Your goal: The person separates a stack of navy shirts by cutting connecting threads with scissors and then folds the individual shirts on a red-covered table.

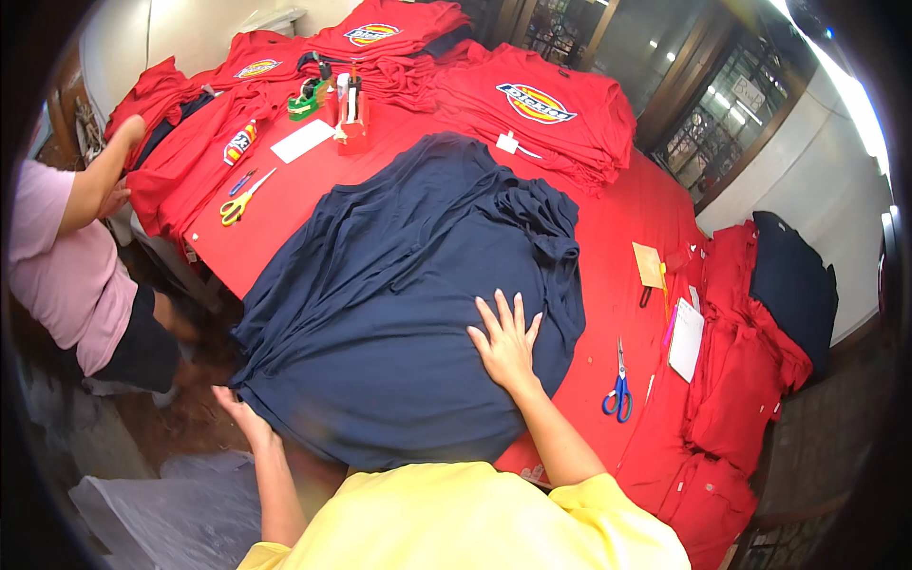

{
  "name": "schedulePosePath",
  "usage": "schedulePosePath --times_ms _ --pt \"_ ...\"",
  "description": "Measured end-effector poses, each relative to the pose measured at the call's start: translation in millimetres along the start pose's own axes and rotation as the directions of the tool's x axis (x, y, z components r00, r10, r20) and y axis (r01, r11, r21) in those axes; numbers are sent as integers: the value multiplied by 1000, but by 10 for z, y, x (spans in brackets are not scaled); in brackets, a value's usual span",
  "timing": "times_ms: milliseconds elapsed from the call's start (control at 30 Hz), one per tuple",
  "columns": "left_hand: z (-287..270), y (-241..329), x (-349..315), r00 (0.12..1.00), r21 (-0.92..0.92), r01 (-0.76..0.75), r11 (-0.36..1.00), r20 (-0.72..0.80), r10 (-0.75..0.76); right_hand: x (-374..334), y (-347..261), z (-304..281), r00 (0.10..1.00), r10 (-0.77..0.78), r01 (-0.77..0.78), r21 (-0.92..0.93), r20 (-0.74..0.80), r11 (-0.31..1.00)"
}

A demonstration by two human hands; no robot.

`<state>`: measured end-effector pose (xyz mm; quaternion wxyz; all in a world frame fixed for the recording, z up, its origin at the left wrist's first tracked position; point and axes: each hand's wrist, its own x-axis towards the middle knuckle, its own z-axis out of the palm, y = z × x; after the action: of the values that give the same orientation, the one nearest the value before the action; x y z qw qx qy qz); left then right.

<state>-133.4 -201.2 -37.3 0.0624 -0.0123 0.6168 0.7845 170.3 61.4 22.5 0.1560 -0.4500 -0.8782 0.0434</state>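
"Lying on the red table [603, 304], is the navy garment [408, 313] being steadied?"
"Seemingly: the right hand [506, 350] is resting flat on it, fingers spread; the left hand [249, 424] is sitting at its near-left edge, whether gripping I cannot tell."

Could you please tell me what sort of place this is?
Probably a small garment workshop: red shirts lie piled on the red table, a dark blue garment is spread under the right hand, and scissors lie nearby.

Lettered logos [536, 104] on red shirts [600, 106], window sign [750, 94]
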Motion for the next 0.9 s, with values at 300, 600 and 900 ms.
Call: schedulePosePath --times_ms 300,600,900 --pt "1658 564 -176 394 316 -884 344 899 189 448 282 135 994 -3 30 235 -114 972" --pt "2426 150 164 616 380 -718 584 737 278 2622 614 473 987 155 -153 50 -41 987" --pt "2295 -265 1152 807 648 -586 487 517 285 3506 37 1047 946 -15 26 29 -323 999"
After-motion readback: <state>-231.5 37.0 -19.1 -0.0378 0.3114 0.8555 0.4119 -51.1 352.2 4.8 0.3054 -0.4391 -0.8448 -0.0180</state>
